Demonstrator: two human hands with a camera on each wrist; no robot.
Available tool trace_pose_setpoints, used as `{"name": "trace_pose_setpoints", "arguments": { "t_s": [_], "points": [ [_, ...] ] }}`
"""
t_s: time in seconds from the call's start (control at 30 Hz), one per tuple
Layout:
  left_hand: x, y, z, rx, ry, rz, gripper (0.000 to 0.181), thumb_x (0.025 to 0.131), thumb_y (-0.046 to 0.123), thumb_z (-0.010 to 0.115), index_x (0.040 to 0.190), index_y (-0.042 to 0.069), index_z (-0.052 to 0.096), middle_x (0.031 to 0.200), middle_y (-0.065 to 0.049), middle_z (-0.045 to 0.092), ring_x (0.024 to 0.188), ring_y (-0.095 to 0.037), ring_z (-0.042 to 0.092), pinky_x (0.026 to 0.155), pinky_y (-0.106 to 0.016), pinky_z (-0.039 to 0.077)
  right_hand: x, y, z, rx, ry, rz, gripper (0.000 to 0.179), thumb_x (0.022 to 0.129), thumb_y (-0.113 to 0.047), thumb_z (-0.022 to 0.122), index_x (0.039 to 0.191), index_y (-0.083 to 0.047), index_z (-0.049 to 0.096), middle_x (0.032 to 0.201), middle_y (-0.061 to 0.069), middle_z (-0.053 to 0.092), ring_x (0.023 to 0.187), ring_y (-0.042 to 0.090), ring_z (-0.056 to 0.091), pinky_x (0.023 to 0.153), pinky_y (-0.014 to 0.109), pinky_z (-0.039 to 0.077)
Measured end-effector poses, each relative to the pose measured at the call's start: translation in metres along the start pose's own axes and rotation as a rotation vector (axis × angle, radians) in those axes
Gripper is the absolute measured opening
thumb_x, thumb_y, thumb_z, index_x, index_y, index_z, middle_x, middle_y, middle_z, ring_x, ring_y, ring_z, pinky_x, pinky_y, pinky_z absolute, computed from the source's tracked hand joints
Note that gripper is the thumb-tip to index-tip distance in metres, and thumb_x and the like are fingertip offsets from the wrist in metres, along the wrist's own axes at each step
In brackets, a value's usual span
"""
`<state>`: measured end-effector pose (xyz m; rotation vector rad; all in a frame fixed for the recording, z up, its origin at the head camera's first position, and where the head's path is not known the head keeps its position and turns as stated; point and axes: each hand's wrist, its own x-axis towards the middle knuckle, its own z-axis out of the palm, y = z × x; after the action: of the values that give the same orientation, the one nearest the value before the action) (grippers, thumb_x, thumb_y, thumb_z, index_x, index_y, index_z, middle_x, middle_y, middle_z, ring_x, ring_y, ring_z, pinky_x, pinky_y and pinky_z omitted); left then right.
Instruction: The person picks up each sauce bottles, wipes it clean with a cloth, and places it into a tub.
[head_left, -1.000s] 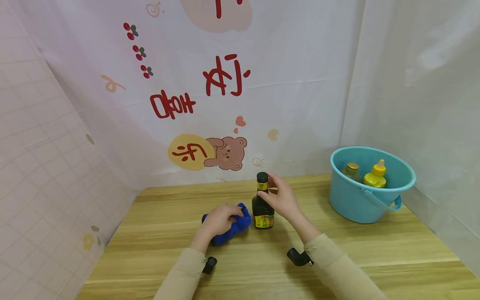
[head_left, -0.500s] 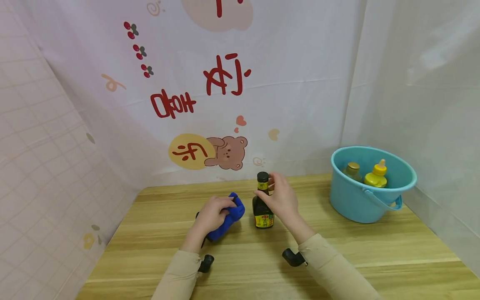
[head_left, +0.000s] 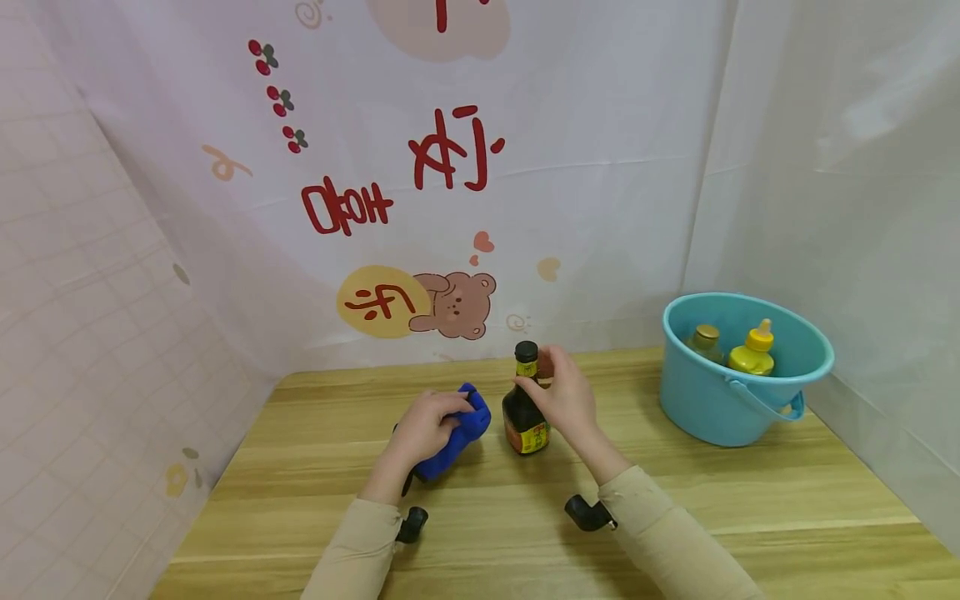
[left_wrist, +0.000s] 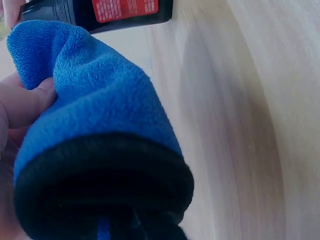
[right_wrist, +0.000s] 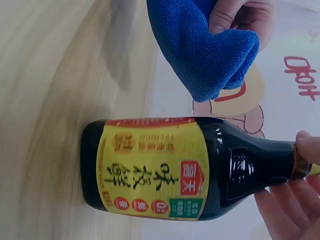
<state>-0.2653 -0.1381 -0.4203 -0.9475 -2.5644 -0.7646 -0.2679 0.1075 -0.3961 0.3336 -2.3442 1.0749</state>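
A dark soy sauce bottle (head_left: 527,417) with a black cap and yellow label stands upright near the middle of the table. My right hand (head_left: 568,398) grips it by the neck, thumb on the near side and fingers behind. In the right wrist view its yellow front label (right_wrist: 155,167) shows in full. To the left of the bottle, my left hand (head_left: 423,427) holds a folded blue cloth (head_left: 471,423) with a black edge, pinched between thumb and fingers. The left wrist view shows this plush cloth (left_wrist: 110,95) bunched up, a gap apart from the bottle (left_wrist: 130,7).
At the right rear of the wooden table (head_left: 315,467) stands a light blue bucket (head_left: 712,408). Inside it are a yellow squeeze bottle (head_left: 752,354) and a bottle with a gold cap (head_left: 705,340). A printed white curtain (head_left: 600,208) hangs behind the table.
My left hand has drawn the cloth leftward, away from the bottle. The bottle has turned about its upright axis in my right hand, so its label faces differently.
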Motion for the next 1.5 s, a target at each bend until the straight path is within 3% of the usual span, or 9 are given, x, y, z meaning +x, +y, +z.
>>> {"name": "trace_pose_setpoints", "arguments": {
  "t_s": [0.37,0.63,0.93,1.17,1.4,1.5],
  "points": [
    [0.008,0.004,-0.007,-0.004,0.026,0.039,0.026,0.084,-0.009,0.069,0.102,0.009,0.077,0.113,-0.008,0.072,0.111,-0.029,0.064,0.096,-0.046,0.048,0.005,0.014,-0.005,0.183,-0.138,-0.076,0.042,0.084,-0.005,0.079,0.122,0.000,0.060,0.101,0.015,0.069,0.091,0.031,0.069,0.081,0.047,0.056],
    [0.024,0.019,-0.018,-0.060,0.085,0.090,0.027,0.086,-0.010,0.068,0.102,0.009,0.077,0.118,-0.008,0.070,0.115,-0.027,0.063,0.098,-0.048,0.045,0.008,0.021,-0.009,0.269,-0.258,-0.098,0.047,0.087,-0.002,0.075,0.131,0.000,0.057,0.106,0.015,0.069,0.096,0.033,0.068,0.086,0.049,0.054],
    [0.043,0.041,-0.027,-0.047,0.179,0.220,0.028,0.087,-0.009,0.067,0.104,0.011,0.078,0.127,-0.008,0.066,0.114,-0.031,0.058,0.095,-0.046,0.049,0.010,0.023,-0.012,0.283,-0.316,-0.089,0.044,0.090,-0.003,0.071,0.132,-0.004,0.058,0.105,0.012,0.069,0.097,0.030,0.066,0.085,0.050,0.054],
    [0.046,0.041,-0.020,-0.065,0.181,0.215,0.030,0.086,-0.012,0.067,0.103,0.010,0.078,0.125,-0.009,0.067,0.111,-0.031,0.059,0.093,-0.045,0.050,0.010,0.024,-0.014,0.311,-0.335,-0.110,0.043,0.090,-0.001,0.070,0.132,-0.002,0.058,0.104,0.012,0.068,0.098,0.031,0.065,0.086,0.051,0.053],
    [0.042,0.035,-0.009,-0.090,0.203,0.250,0.031,0.082,-0.014,0.068,0.098,0.010,0.078,0.121,-0.011,0.069,0.107,-0.032,0.061,0.088,-0.046,0.053,0.010,0.023,-0.012,0.331,-0.340,-0.112,0.044,0.091,0.006,0.066,0.133,0.006,0.055,0.103,0.018,0.067,0.098,0.036,0.064,0.085,0.054,0.052],
    [0.039,0.032,-0.004,-0.086,0.177,0.241,0.031,0.082,-0.013,0.068,0.098,0.011,0.078,0.121,-0.011,0.069,0.106,-0.031,0.061,0.086,-0.044,0.053,0.010,0.022,-0.011,0.335,-0.340,-0.110,0.044,0.090,0.010,0.064,0.132,0.009,0.053,0.103,0.022,0.067,0.097,0.040,0.064,0.084,0.056,0.052]
  ]
}}
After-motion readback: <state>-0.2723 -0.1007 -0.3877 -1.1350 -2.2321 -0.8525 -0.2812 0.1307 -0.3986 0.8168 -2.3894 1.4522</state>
